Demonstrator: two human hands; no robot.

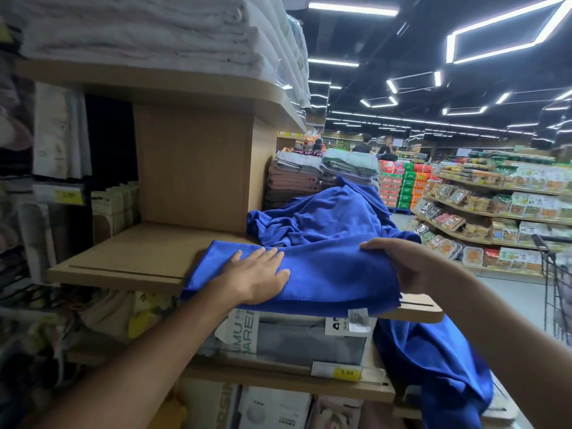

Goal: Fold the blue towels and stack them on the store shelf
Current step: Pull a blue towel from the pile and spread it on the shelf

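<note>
A folded blue towel [322, 274] lies at the front edge of the wooden store shelf [130, 258]. My left hand [258, 275] presses flat on its left part with straight fingers. My right hand [405, 264] grips the towel's right fold, thumb on top and fingers hidden under the cloth. Behind it a heap of unfolded blue towels [328, 215] sits on the shelf. Another blue towel [433, 363] hangs down over the shelf's right end.
White towels [148, 29] fill the shelf above. Grey and brown towel stacks [297, 178] lie further back. Boxed goods [291, 339] stand on the shelf below. A shopping trolley [557, 274] is at the right, by an aisle of food shelves [483, 212].
</note>
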